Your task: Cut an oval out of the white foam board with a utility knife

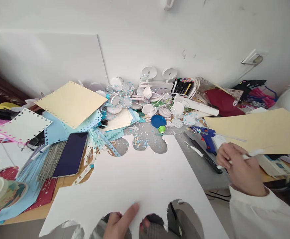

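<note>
Over the grey mat (206, 177), a white board (145, 179) shows several rounded cutouts.

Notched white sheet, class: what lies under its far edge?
Where the white sheet is cut away, grey mat and confetti show; anything it covers cannot be seen.
</note>
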### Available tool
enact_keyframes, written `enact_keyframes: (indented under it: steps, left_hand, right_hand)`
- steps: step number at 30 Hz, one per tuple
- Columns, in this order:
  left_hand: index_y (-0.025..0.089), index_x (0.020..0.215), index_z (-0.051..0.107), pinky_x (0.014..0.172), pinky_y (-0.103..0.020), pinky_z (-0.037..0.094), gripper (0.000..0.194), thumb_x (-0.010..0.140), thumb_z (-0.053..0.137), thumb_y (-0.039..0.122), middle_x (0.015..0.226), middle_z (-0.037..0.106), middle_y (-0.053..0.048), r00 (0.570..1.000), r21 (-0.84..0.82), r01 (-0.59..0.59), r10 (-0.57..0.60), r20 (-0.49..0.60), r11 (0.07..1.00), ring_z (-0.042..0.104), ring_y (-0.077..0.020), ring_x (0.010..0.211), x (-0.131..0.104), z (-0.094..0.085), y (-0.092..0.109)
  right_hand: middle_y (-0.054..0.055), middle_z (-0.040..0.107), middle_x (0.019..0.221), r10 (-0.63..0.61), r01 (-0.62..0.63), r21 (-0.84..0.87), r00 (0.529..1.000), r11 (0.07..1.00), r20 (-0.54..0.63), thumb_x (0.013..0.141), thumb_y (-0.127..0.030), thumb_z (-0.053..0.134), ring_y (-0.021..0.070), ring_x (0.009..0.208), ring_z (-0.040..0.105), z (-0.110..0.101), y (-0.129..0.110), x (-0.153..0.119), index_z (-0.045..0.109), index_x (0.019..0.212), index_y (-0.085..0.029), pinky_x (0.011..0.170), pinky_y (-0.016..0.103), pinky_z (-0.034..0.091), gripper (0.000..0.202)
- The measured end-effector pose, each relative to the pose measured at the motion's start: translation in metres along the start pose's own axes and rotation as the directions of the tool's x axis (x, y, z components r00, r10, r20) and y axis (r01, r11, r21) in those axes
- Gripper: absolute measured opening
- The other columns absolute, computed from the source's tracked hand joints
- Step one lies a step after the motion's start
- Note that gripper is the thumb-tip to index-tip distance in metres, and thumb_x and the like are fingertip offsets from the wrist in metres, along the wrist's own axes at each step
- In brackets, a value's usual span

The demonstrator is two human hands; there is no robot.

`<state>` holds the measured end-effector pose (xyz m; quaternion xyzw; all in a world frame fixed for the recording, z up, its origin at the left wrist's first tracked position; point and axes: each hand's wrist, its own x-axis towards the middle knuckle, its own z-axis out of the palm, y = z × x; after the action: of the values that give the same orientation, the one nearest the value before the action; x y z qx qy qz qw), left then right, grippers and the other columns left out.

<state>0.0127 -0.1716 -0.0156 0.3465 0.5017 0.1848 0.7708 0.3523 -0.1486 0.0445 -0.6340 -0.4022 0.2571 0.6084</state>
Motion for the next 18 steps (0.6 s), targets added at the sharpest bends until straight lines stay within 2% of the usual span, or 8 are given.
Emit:
enact_keyframes:
  steps: [3,5,7,10,12,14,16,18]
  left_hand:
    - [0.014,0.065,0.067,0.069,-0.026,0.047,0.049,0.072,0.064,0.062,0.063,0.065,-0.005,0.999,-0.044,-0.021,0.02,-0.029,0.999,0.06,-0.0186,0.068,0.007,0.019,0.006]
    - [0.014,0.06,0.066,0.072,-0.026,0.048,0.048,0.072,0.066,0.06,0.061,0.064,-0.005,0.999,-0.068,-0.009,0.006,-0.048,0.998,0.061,-0.0195,0.071,0.009,0.029,0.011]
    - [0.014,0.065,0.067,0.079,-0.028,0.049,0.044,0.071,0.069,0.057,0.066,0.067,-0.005,0.999,-0.16,0.008,-0.013,-0.035,0.987,0.063,-0.0206,0.077,0.012,0.036,0.016]
    - [0.013,0.085,0.068,0.089,-0.031,0.047,0.046,0.071,0.07,0.056,0.083,0.071,-0.006,0.995,-0.374,0.074,-0.041,0.094,0.925,0.065,-0.0201,0.085,0.015,0.038,0.026]
    - [0.01,0.093,0.067,0.086,-0.032,0.048,0.064,0.069,0.063,0.069,0.087,0.071,-0.009,0.959,-0.388,0.209,-0.11,0.262,0.898,0.066,-0.0207,0.082,0.018,0.033,0.032]
    - [0.007,0.093,0.066,0.074,-0.03,0.049,0.084,0.062,0.051,0.084,0.084,0.07,-0.014,0.883,-0.266,0.36,-0.234,0.407,0.894,0.066,-0.0204,0.073,0.019,0.026,0.035]
    - [0.004,0.09,0.066,0.063,-0.024,0.044,0.095,0.057,0.045,0.09,0.081,0.069,-0.017,0.823,-0.136,0.451,-0.352,0.446,0.882,0.063,-0.0171,0.065,0.019,0.019,0.035]
    - [0.002,0.088,0.067,0.058,-0.02,0.039,0.099,0.057,0.04,0.092,0.081,0.068,-0.018,0.808,-0.078,0.478,-0.404,0.429,0.875,0.06,-0.0142,0.063,0.018,0.014,0.033]
  right_hand:
    - [-0.001,0.037,0.059,0.01,-0.009,0.22,1.0,0.975,-0.002,0.086,-0.038,0.051,0.0135,0.056,0.04,0.004,-0.006,0.01,0.031,0.051,-0.019,0.051,0.028,0.035,0.044]
    - [0.002,0.042,0.057,0.036,-0.043,0.221,0.999,0.974,0.036,0.089,-0.045,0.04,0.0156,0.059,0.045,0.007,-0.009,0.016,0.04,0.051,-0.019,0.056,0.029,0.039,0.046]
    - [0.002,0.042,0.048,0.088,-0.107,0.17,0.989,0.98,0.117,0.091,-0.052,0.031,0.0158,0.052,0.043,0.011,-0.009,0.018,0.048,0.052,-0.02,0.053,0.03,0.037,0.053]
    - [0.001,0.041,0.041,0.147,-0.179,0.13,0.963,0.975,0.227,0.091,-0.056,0.03,0.0163,0.046,0.042,0.017,-0.008,0.017,0.056,0.057,-0.021,0.053,0.031,0.04,0.055]
    - [0.001,0.048,0.048,0.124,-0.163,0.132,0.956,0.978,0.265,0.089,-0.054,0.04,0.0177,0.052,0.048,0.02,-0.008,0.015,0.061,0.064,-0.023,0.059,0.033,0.046,0.045]
    - [0.002,0.058,0.066,0.079,-0.124,0.14,0.954,0.982,0.29,0.085,-0.05,0.051,0.0196,0.064,0.056,0.021,-0.008,0.013,0.065,0.073,-0.026,0.066,0.035,0.05,0.031]
    - [0.003,0.063,0.085,0.045,-0.081,0.11,0.954,0.991,0.298,0.082,-0.046,0.058,0.0223,0.08,0.062,0.02,-0.006,0.01,0.066,0.082,-0.027,0.075,0.036,0.053,0.021]
    - [0.004,0.066,0.097,0.038,-0.038,-0.005,0.959,0.999,0.281,0.083,-0.044,0.059,0.0244,0.092,0.064,0.017,-0.003,0.007,0.066,0.093,-0.028,0.084,0.037,0.053,0.021]
